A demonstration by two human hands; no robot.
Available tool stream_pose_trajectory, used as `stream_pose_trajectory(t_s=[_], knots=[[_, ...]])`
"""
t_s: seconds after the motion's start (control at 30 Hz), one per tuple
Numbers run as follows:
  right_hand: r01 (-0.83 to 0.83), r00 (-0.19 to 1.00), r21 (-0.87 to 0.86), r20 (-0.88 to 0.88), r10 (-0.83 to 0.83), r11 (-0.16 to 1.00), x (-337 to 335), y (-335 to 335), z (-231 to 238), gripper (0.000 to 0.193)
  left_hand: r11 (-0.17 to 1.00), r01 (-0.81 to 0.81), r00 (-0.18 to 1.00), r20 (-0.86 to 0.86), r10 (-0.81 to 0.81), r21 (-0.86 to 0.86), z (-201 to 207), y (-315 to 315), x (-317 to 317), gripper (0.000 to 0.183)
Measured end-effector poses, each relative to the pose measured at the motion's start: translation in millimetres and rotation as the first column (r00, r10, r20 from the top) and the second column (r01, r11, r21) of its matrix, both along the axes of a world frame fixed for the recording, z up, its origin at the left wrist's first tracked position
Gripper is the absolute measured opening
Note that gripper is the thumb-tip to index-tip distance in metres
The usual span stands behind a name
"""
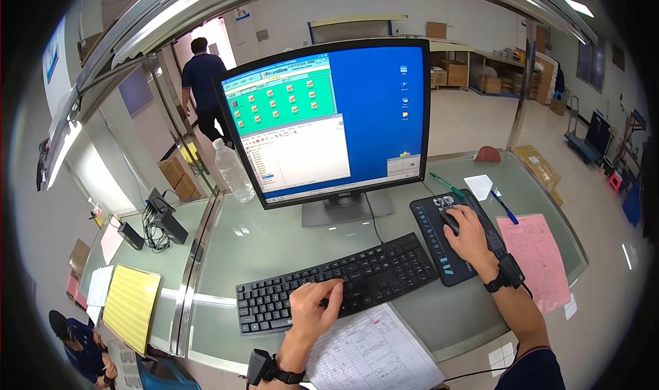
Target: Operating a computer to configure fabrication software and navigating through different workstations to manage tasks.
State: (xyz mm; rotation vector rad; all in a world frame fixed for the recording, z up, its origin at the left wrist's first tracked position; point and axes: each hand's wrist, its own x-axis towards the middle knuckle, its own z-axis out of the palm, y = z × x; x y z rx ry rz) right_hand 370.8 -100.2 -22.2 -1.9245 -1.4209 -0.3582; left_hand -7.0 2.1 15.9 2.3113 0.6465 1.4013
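Note:
My right hand (471,235) is wrapped over a black computer mouse (449,220) on a dark printed mouse pad (431,235). Over the lower edge of a black keyboard (384,273) hovers or rests my left hand (312,310). Its index finger reaches across the keys and the thumb stands apart, with a gap between them; the other fingers are mostly hidden. I see nothing held there. Beyond the keyboard stands a monitor (384,115) with windows open on a blue desktop. A printed form sheet (374,352) lies below the keyboard, next to my left wrist.
Pink paper (532,253), a blue pen (504,208) and a green pen (446,184) lie at the right. A plastic bottle (233,174) stands left of the monitor. Farther left are a yellow folder (132,308), black adapters (168,224) and a seated person (82,349); another person (202,81) stands behind.

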Motion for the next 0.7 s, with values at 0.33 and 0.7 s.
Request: stream_pose_trajectory(t_s=[0.33,0.7], knots=[[0.004,0.999,0.001,0.035,-0.004,1.000,6,-8,-7,0.040,1.000,0.008,1.000,-0.022,-0.009,-0.030,1,-7,3,0.005],[-0.366,0.899,-0.116,-0.300,0.318,0.924,-109,-58,21,0.039,0.999,-0.006,1.000,0.016,0.006,-0.040,-8,4,0,0.005]])
